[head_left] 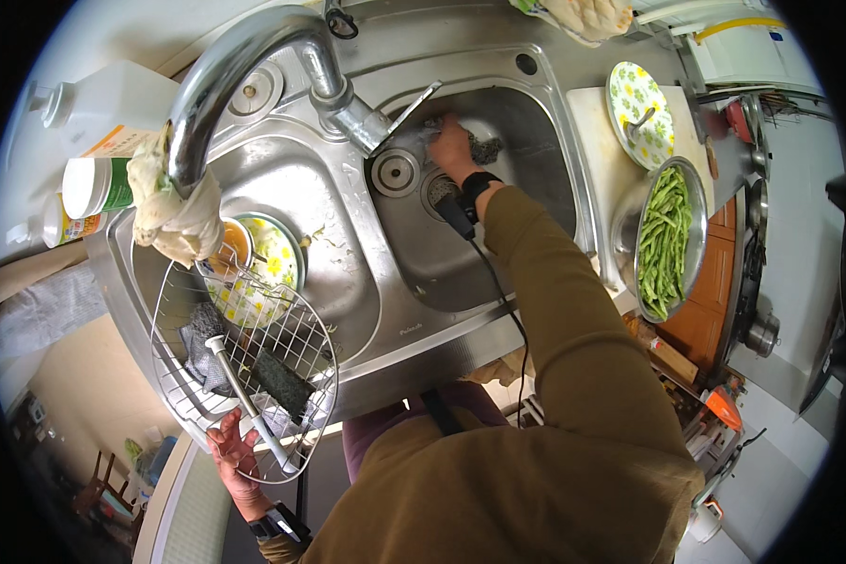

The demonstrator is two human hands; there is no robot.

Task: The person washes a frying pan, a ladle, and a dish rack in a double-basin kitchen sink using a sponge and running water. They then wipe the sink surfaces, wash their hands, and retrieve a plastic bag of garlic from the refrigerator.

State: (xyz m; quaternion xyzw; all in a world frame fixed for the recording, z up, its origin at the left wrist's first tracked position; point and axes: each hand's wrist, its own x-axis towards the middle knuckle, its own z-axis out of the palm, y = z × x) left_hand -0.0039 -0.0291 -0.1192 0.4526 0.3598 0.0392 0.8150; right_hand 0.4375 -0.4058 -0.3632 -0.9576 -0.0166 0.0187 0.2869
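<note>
My left hand (235,453) is closed on the rim of a wire basket (326,376), which tilts over the front edge of the left basin. Inside the basket are a grey cloth (204,348), a dark green scouring pad (283,383) and a white-handled rod-like tool (254,414). My right hand (453,150) reaches down to the far part of the right basin (536,188). A dark grey, mesh-like scrubber (485,150) shows from under it, and the fingers look closed on it, though partly hidden. A round drain strainer (396,173) sits beside that hand.
A faucet (211,80) with a cloth (174,207) on its spout arches over the left basin, where flowered plates (274,252) and an orange bowl (235,242) lie. On the right stand a bowl of green beans (665,244) and a flowered plate (630,85). A black cable (505,301) hangs from my right wrist.
</note>
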